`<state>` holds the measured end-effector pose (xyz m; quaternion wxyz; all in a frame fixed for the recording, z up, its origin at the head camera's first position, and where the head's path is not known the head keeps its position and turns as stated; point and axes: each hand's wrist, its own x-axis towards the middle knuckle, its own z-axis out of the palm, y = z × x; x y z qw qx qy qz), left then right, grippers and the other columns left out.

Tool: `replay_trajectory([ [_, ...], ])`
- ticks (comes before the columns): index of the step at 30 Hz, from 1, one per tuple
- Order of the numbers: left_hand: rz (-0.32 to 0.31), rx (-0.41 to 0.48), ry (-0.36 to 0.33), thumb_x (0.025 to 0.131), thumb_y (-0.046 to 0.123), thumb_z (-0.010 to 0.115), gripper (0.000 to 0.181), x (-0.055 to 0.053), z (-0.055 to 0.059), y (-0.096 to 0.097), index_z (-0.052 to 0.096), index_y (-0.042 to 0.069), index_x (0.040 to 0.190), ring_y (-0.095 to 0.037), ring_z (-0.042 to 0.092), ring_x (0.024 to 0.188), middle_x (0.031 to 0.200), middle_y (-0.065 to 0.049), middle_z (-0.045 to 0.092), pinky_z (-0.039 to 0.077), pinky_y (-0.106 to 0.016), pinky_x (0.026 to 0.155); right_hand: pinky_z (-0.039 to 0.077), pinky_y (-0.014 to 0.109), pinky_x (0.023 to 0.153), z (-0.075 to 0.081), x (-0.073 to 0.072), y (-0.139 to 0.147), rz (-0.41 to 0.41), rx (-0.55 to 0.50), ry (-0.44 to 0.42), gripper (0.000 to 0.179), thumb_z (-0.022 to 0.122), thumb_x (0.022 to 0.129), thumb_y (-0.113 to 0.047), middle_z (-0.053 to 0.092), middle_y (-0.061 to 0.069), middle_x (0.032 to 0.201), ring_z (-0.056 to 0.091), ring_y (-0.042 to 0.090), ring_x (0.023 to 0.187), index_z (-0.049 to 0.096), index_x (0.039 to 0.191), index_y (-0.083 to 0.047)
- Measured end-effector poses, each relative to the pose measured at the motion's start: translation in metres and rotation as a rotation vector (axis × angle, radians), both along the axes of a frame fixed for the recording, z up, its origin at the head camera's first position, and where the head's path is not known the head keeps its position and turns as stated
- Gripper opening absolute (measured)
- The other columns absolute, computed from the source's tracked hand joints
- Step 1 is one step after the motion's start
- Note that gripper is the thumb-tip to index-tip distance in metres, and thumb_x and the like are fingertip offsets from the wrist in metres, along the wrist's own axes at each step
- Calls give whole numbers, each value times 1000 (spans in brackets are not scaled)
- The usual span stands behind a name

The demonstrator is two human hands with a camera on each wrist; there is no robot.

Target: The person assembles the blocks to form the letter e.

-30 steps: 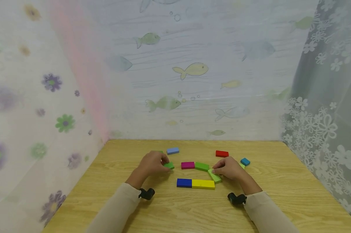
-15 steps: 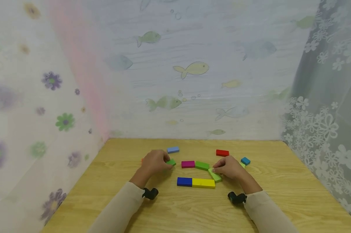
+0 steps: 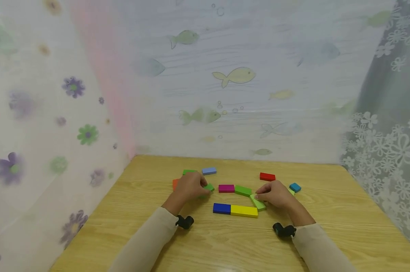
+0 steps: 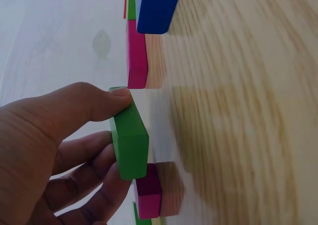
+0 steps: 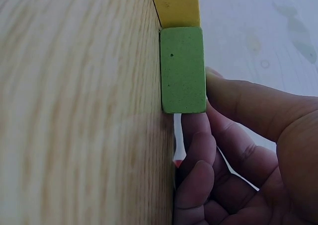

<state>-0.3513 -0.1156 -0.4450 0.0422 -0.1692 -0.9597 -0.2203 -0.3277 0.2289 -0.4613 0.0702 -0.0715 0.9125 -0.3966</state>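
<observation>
Left grip (image 3: 190, 186): I am pinching the green block (image 4: 132, 143) between thumb and fingers, on the table's (image 3: 225, 245) left-edge side of the pink block (image 3: 226, 188).
Right grip (image 3: 277, 193): I am clamping the lime block (image 3: 258, 203), which is lying by the yellow block's (image 3: 244, 211) right end.
Red block (image 3: 267, 176): it is lying toward the table's far edge.
</observation>
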Motion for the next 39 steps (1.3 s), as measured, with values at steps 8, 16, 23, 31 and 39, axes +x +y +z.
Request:
replay_trajectory([
  [8,0,-18,-21,82,36,88,26,1,2,7,83,18,99,-11,69,80,98,4,78,57,-31,67,54,36,80,4,3,-2,2,-1,13,23,81,90,-25,73,7,110,62,21,96,80,105,-8],
  [16,19,-27,-44,79,38,90,26,4,-1,6,83,20,96,-8,65,74,93,7,77,53,-28,61,54,33,78,2,1,-7,10,-14,16,20,81,90,-22,74,7,109,63,21,94,80,104,-7],
  [23,4,-32,-38,79,41,90,26,1,-6,9,83,21,96,-7,64,73,94,7,77,53,-28,60,54,34,76,2,2,-3,-2,4,13,22,81,90,-24,74,6,108,62,20,92,80,105,-7],
  [31,15,-34,-46,79,41,90,28,1,-7,15,83,20,96,-7,66,76,94,7,78,54,-28,62,52,32,71,3,3,-1,-6,-15,-7,22,82,90,-24,73,6,105,60,20,86,80,104,-7],
  [39,41,-34,-60,79,41,90,28,5,-6,18,83,21,97,-9,67,76,95,7,78,55,-29,63,51,31,69,2,3,-1,1,-20,-4,21,81,90,-23,73,6,103,58,20,84,80,103,-7],
])
